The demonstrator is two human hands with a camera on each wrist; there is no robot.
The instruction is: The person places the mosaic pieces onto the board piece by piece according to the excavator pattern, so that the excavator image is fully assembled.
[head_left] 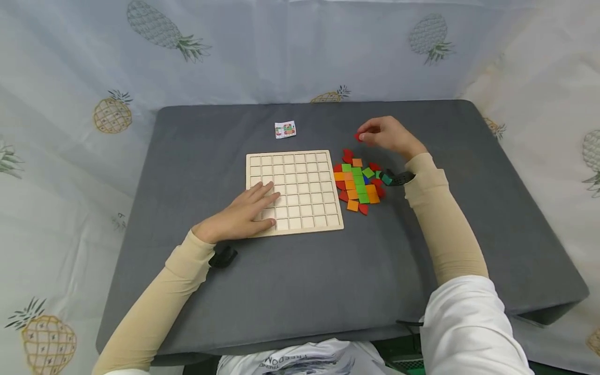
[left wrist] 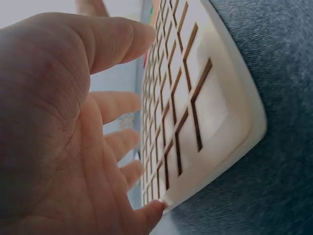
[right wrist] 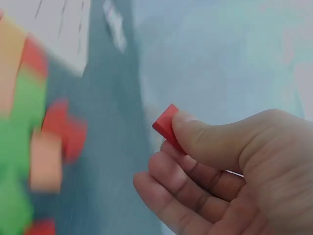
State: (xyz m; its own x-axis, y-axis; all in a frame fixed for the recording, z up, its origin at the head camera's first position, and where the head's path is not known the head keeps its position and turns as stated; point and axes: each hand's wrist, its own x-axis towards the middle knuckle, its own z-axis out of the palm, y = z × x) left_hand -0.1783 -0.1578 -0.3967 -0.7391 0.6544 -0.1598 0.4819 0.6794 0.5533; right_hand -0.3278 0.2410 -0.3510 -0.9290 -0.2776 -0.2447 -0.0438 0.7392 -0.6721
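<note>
A square wooden grid board (head_left: 307, 195) lies on the table. My left hand (head_left: 241, 211) rests on its left side with fingers spread; the left wrist view shows the fingertips at the board's edge and face. My right hand (head_left: 389, 136) pinches a red tile (right wrist: 168, 122) between thumb and fingers, raised above the table beyond the pile. Right of the board lies a loose pile of red, orange, green and blue tiles (head_left: 357, 182), some overlapping. The right wrist's black strap hangs over the pile's right edge and hides a little of it.
A small printed card (head_left: 285, 129) with a coloured pattern lies behind the board. The grey cloth-covered table (head_left: 300, 286) has its front edge close to the person's body. A pineapple-print curtain (head_left: 281, 52) stands behind and at both sides.
</note>
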